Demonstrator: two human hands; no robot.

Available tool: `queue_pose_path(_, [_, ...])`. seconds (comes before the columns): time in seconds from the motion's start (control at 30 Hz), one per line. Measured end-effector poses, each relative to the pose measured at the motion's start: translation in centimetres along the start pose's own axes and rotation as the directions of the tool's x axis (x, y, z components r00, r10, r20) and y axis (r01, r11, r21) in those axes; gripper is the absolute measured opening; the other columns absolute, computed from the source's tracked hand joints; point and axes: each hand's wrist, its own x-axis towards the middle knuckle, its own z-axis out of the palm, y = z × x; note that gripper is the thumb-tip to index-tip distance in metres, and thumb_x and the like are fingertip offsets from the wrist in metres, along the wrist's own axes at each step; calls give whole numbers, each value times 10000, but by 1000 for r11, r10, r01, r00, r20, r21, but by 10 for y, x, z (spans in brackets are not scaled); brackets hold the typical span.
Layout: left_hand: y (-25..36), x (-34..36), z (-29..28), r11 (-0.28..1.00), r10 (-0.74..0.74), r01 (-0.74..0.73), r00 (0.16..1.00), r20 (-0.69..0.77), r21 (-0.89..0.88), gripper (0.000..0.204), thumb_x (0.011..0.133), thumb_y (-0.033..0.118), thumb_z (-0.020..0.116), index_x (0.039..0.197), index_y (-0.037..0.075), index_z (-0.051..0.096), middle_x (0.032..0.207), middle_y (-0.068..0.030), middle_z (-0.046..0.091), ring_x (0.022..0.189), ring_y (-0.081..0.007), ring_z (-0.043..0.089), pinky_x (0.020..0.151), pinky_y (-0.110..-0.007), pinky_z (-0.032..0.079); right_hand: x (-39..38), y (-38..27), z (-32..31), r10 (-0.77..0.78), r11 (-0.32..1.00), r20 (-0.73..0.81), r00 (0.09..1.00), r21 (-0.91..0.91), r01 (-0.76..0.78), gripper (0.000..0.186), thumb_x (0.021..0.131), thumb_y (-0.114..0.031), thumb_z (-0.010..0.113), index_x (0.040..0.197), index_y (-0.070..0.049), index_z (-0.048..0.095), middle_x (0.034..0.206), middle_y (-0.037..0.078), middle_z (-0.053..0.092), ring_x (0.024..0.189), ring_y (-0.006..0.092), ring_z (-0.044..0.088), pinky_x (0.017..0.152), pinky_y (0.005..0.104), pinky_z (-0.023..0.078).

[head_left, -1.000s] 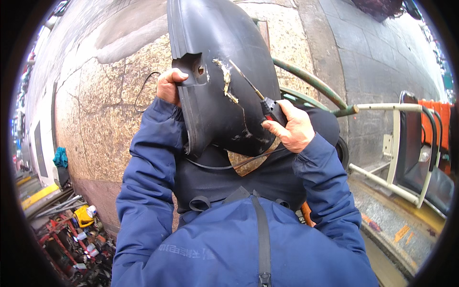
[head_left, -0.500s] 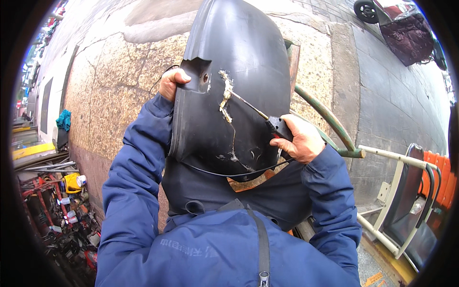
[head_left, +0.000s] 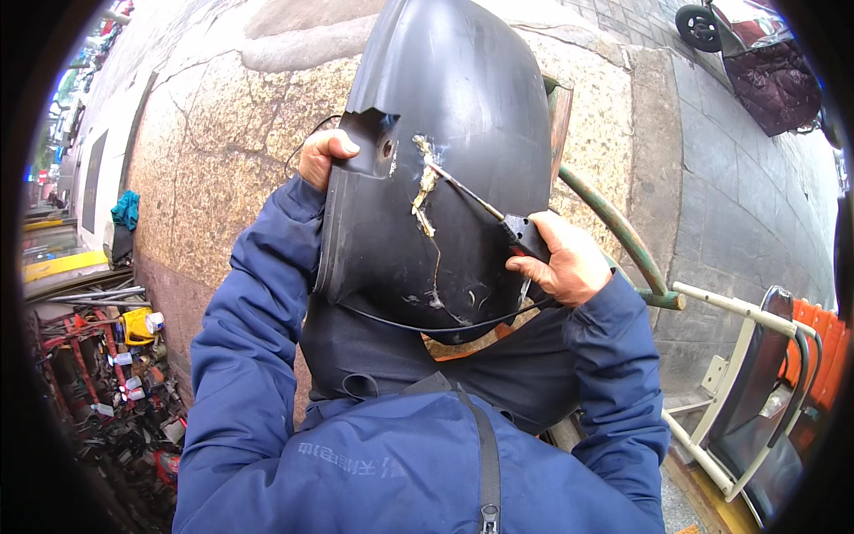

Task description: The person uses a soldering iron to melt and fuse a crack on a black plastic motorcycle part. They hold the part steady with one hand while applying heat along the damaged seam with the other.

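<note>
A large black plastic shell [head_left: 463, 98] rests across my lap, its curved outer face up. Down its middle runs a crack [head_left: 437, 267], its upper part covered by a rough, yellowish-white bead [head_left: 422, 198]. My left hand [head_left: 326, 157] grips the shell's left edge beside a jagged notch, thumb on top and fingers hidden underneath. In my right hand [head_left: 569, 260] is a soldering iron [head_left: 520, 236] with a black handle and a thin metal shaft. Its tip meets the upper part of the bead. A black cord [head_left: 463, 327] sags below the hand across the shell's lower end.
Green metal tubing [head_left: 614, 218] sticks out right of the shell. A pale-framed chair [head_left: 752, 392] stands at the lower right, near orange slats [head_left: 814, 343]. Tools and parts [head_left: 116, 400] clutter the lower left, with a yellow container [head_left: 138, 327] among them. A wheeled vehicle [head_left: 756, 62] is at the upper right.
The iron's tip has shifted slightly up along the bead. Both hands keep their grips. The whole view has moved a little, with the surroundings sliding right and down.
</note>
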Motion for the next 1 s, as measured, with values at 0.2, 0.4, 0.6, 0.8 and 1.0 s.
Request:
queue_pose_path(0.2, [0, -1, 6, 999, -10, 12, 999, 51, -42, 524, 726, 129, 569, 1180, -123, 639, 1033, -237, 720, 887, -342, 722, 864, -433, 600, 0, 0, -2, 74, 996, 32, 997, 38, -75, 464, 845, -347, 827, 1123, -46, 609, 934, 193, 638, 881, 401, 652, 776, 446, 527])
queue_pose_path(0.4, [5, -2, 0, 1000, -12, 12, 999, 35, -4, 506, 734, 129, 565, 1166, -121, 646, 1046, -240, 722, 896, -341, 725, 865, -426, 603, 6, -3, 0, -11, 1000, 0, 1000, 26, 11, 432, 848, -290, 833, 1114, -37, 606, 908, 179, 652, 840, 375, 649, 766, 420, 521])
queue_pose_path(0.6, [2, -2, -2, 1000, -14, 14, 1000, -1, 5, 473, 743, 125, 564, 1140, -117, 652, 1016, -230, 724, 864, -334, 727, 835, -411, 612, 9, 0, -4, -13, 1000, -16, 1000, 9, 13, 420, 853, -262, 834, 1108, -24, 601, 886, 180, 651, 810, 356, 642, 752, 412, 516])
queue_pose_path(0.8, [4, -2, -1, 1000, -13, 13, 1000, -9, 13, 456, 747, 122, 562, 1123, -118, 656, 1002, -227, 725, 856, -328, 726, 827, -409, 613, 10, -7, -5, -9, 1000, -5, 1000, 13, 9, 414, 845, -258, 838, 1097, -20, 612, 894, 182, 657, 809, 366, 643, 751, 410, 517])
queue_pose_path(1.0, [5, -1, -2, 1000, -23, 23, 997, -67, -4, 472, 744, 142, 557, 1121, -126, 652, 999, -242, 723, 827, -341, 725, 804, -418, 617, 2, -21, 1, 13, 999, 0, 1000, 42, -13, 418, 845, -302, 835, 1074, -29, 615, 903, 191, 650, 834, 384, 649, 756, 431, 522])
